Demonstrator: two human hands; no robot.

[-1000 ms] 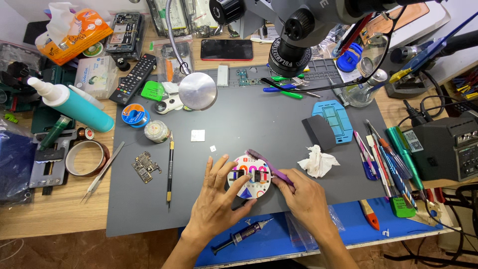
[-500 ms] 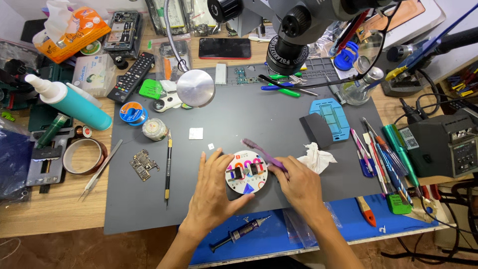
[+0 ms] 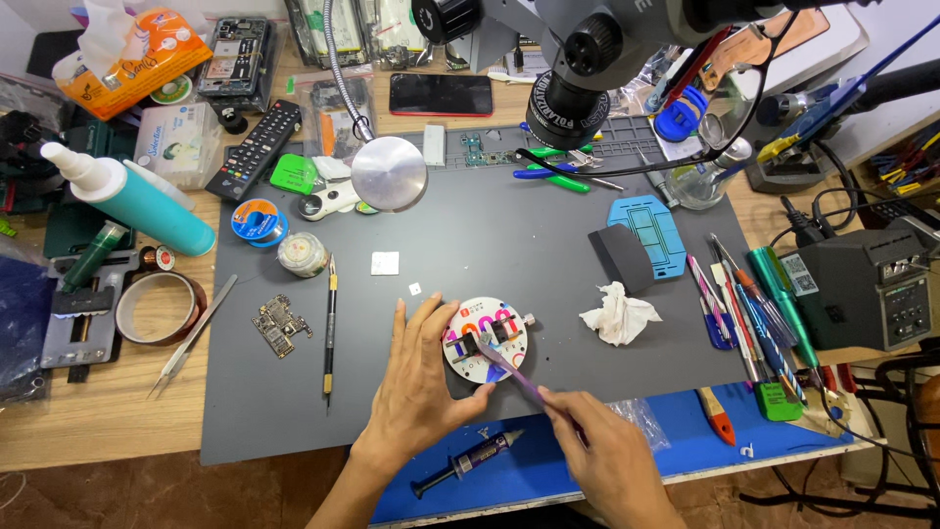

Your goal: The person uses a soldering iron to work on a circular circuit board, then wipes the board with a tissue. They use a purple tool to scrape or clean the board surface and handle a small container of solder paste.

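A round white fixture (image 3: 487,339) with coloured clamp bars lies on the grey work mat (image 3: 490,235). My left hand (image 3: 416,387) rests on the mat and steadies the fixture's left edge with thumb and fingers. My right hand (image 3: 607,460), near the front edge, grips a thin purple tool (image 3: 514,372) whose tip touches a small dark part clamped at the fixture's middle.
A crumpled tissue (image 3: 619,315) lies right of the fixture. A syringe (image 3: 470,460) sits on the blue mat (image 3: 685,446) between my wrists. A craft knife (image 3: 331,328), a circuit board (image 3: 279,325) and tweezers (image 3: 191,338) lie left. A microscope head (image 3: 578,69) hangs above; hand tools (image 3: 744,313) line the right.
My right hand has pulled back toward me and lower right, turning the purple tool so its tip now points into the fixture's middle. My left hand stayed on the fixture's left edge.
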